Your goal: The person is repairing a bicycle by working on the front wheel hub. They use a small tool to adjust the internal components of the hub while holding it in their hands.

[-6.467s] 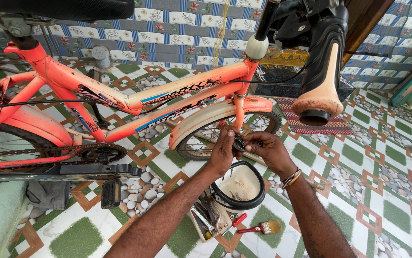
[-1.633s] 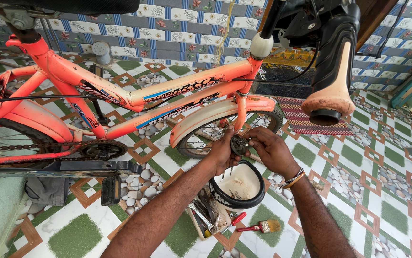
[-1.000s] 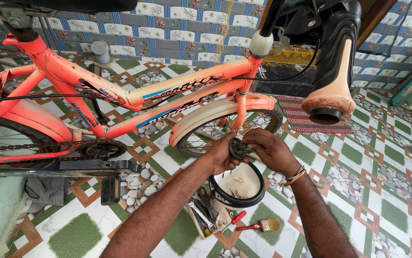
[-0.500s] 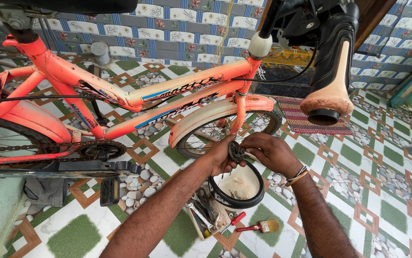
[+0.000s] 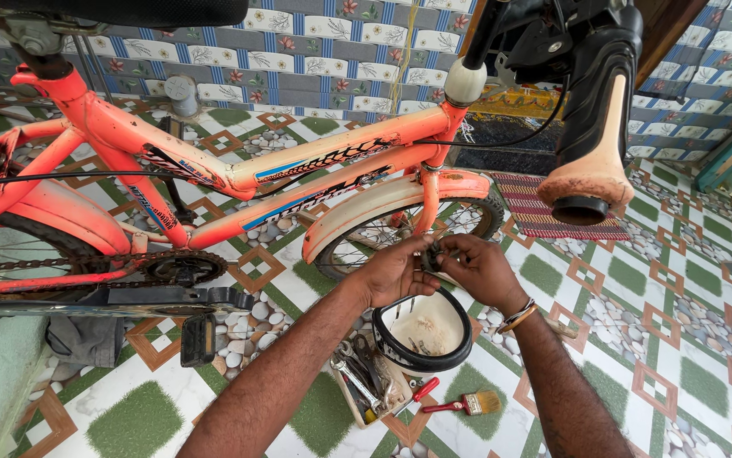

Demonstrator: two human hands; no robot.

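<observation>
Orange bicycle [image 5: 213, 170] overhead; hands [image 5: 442, 267] at wheel (bowl [image 5: 423, 332] below).

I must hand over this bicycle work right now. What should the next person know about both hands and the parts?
Left hand and right hand: both together at the front wheel, pinching a small dark part near its hub; which hand grips it cannot be told.
Below the hands: a black-rimmed bowl with small parts, a tray of tools, a red-handled brush on the tiled floor.
Done or left: not readable from this view.
</observation>
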